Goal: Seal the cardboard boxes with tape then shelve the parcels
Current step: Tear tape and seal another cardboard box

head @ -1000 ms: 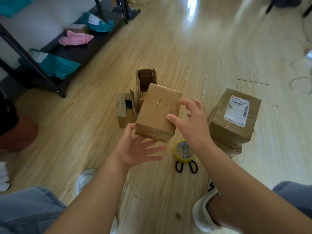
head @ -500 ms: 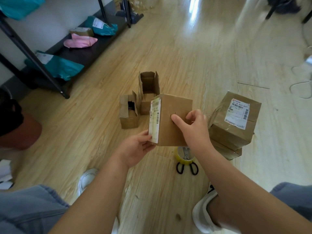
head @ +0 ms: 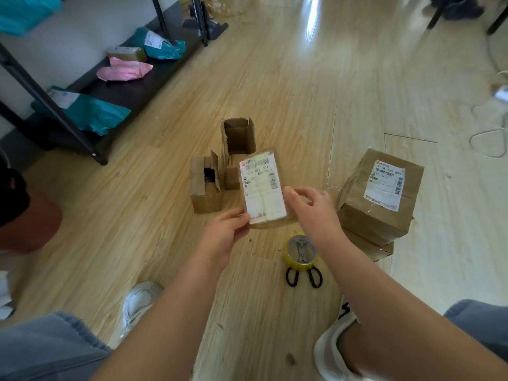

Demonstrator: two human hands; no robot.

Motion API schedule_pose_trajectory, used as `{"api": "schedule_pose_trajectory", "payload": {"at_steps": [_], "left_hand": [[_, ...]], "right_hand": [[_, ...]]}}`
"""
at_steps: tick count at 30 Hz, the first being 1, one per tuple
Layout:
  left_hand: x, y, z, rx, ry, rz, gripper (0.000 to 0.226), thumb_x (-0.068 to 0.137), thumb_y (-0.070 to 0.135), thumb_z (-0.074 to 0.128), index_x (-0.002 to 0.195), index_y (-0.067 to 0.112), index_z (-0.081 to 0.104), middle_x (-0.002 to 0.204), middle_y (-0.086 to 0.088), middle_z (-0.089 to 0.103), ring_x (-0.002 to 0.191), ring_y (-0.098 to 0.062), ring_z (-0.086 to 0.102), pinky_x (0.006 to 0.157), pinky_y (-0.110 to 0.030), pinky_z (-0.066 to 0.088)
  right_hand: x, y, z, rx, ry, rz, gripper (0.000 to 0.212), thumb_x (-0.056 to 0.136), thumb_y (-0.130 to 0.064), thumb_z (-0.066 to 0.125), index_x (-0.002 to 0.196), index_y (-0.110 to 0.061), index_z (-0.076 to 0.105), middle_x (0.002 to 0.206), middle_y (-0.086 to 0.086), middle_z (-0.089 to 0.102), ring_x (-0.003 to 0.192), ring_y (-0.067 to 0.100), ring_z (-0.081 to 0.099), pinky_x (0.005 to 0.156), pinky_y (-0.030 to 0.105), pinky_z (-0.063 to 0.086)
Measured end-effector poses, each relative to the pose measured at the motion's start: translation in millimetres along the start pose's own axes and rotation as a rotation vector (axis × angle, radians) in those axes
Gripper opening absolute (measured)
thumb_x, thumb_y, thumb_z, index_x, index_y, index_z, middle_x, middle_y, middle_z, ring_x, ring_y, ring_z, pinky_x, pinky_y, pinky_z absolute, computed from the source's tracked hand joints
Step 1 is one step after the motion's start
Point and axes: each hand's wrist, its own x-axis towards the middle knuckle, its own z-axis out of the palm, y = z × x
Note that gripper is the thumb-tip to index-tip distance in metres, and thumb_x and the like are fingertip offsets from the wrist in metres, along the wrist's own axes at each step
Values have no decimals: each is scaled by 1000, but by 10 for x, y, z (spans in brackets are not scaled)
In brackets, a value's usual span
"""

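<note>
Small cardboard box point(head: 262, 188) is held up mid-frame above the floor point(head: 275, 78), white shipping label facing the camera. Left hand point(head: 222, 237) pinches its lower-left corner, thumb on the label face. Right hand point(head: 313, 213) is clamped on the box's right edge, thumb in front, fingers curled round the back.

Two open-flapped boxes stand on the floor just behind: short one point(head: 206, 199) at 10 o'clock of the held box with a dark item point(head: 209, 174) inside, taller one point(head: 239, 141) at 12. Taped labelled parcel point(head: 379, 193) at 3 o'clock sits on a flatter box point(head: 368, 248). Yellow tape roll point(head: 291, 261) lies at 5 o'clock, with scissors point(head: 301, 250) blades inside its hole. Black shelf point(head: 132, 92) far at 10 o'clock holds teal mailers point(head: 90, 114), a pink mailer point(head: 123, 71) and a small brown parcel point(head: 126, 53).
</note>
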Motion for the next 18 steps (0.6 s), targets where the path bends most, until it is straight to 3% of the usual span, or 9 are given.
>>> {"api": "schedule_pose_trajectory", "payload": {"at_steps": [3, 8, 11, 13, 18], "left_hand": [[84, 13, 169, 137, 71, 100, 21, 95, 5, 61, 98, 25, 68, 84, 10, 73, 90, -12, 66, 84, -25, 53], [372, 81, 399, 324, 89, 157, 33, 96, 12, 61, 128, 16, 62, 113, 4, 69, 100, -10, 65, 86, -25, 54], [628, 156, 605, 420, 69, 151, 24, 96, 13, 60, 120, 19, 62, 113, 4, 66, 98, -9, 61, 87, -27, 51], [783, 189, 735, 452, 16, 133, 26, 98, 10, 57, 122, 18, 61, 114, 4, 64, 100, -10, 59, 89, -27, 49], [1249, 175, 1024, 548, -60, 59, 41, 97, 9, 54, 138, 10, 53, 121, -5, 63, 110, -21, 61, 99, -38, 49]], "right_hand": [[131, 132, 95, 6, -44, 2, 52, 96, -52, 56, 140, -24, 56, 131, -1, 57, 111, 12, 60, 78, 23, 49], [379, 286, 76, 105, 39, 119, 43, 105, -34, 47, 144, -16, 46, 132, -4, 59, 111, 11, 57, 85, 28, 46], [648, 406, 90, 111, 144, 147, 38, 106, -36, 43, 140, -17, 45, 124, -4, 57, 101, 11, 55, 71, 26, 42], [833, 485, 120, 68, 218, 173, 39, 106, -35, 42, 139, -15, 46, 129, 1, 53, 98, 12, 53, 69, 27, 41], [1278, 631, 154, 16, 303, 271, 42, 108, -31, 36, 144, -10, 43, 139, 6, 45, 106, 18, 49, 87, 36, 44]]}}
